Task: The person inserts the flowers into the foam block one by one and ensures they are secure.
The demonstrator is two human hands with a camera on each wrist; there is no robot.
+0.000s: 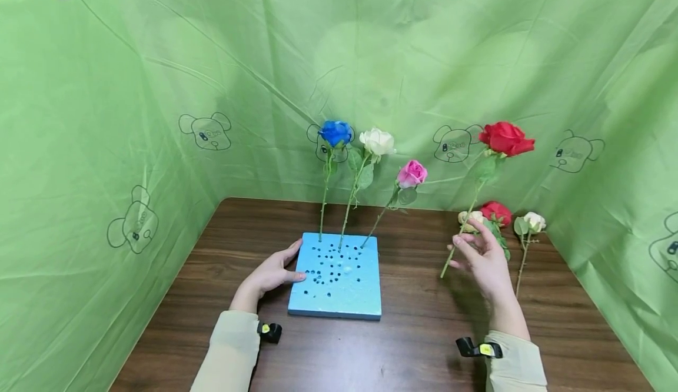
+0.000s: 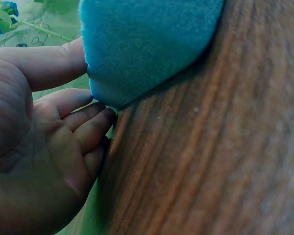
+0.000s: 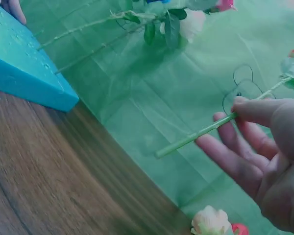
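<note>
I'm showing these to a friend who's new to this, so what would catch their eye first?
Probably the vivid red rose held up on the right, its stem pinched in the fingers of the right hand. Next, perhaps, the bright blue block mid-table, with a blue rose, a white rose and a leaning pink rose stuck into its far part.

Above the blue board (image 1: pixel 346 301), free room nearside, 3 flower stems (image 1: pixel 348 211) as obstacles near the far edge
</note>
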